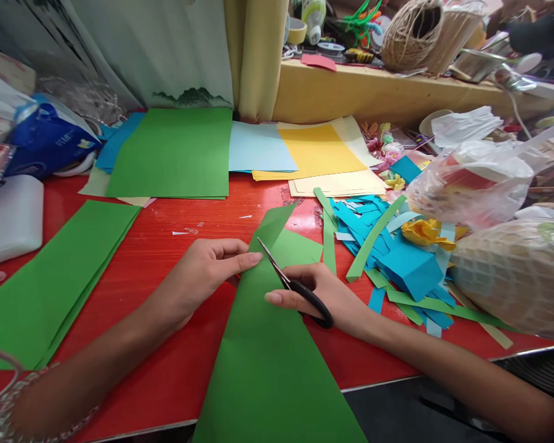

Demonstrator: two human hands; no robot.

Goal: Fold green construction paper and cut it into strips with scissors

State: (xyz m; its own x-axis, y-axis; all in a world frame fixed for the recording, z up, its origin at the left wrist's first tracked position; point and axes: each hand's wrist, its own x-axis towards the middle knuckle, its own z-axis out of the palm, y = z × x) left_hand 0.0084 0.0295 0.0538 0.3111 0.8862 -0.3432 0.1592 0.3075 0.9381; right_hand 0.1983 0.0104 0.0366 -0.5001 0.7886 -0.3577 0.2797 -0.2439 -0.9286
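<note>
A long green paper sheet [268,357] runs from the table's near edge up to a pointed end. My left hand [207,267] pinches its left edge, fingers closed on the paper. My right hand [321,292] grips black-handled scissors [300,289], whose blades point up-left across the sheet near my left fingertips. A cut green flap lies just right of the blades.
On the red table [166,246] lie a folded green sheet [50,283], another green sheet [175,151], light blue and yellow papers [314,151], a heap of blue and green strips [388,252], plastic bags [480,178] and a white box [9,215]. A cluttered shelf holds twine [410,31].
</note>
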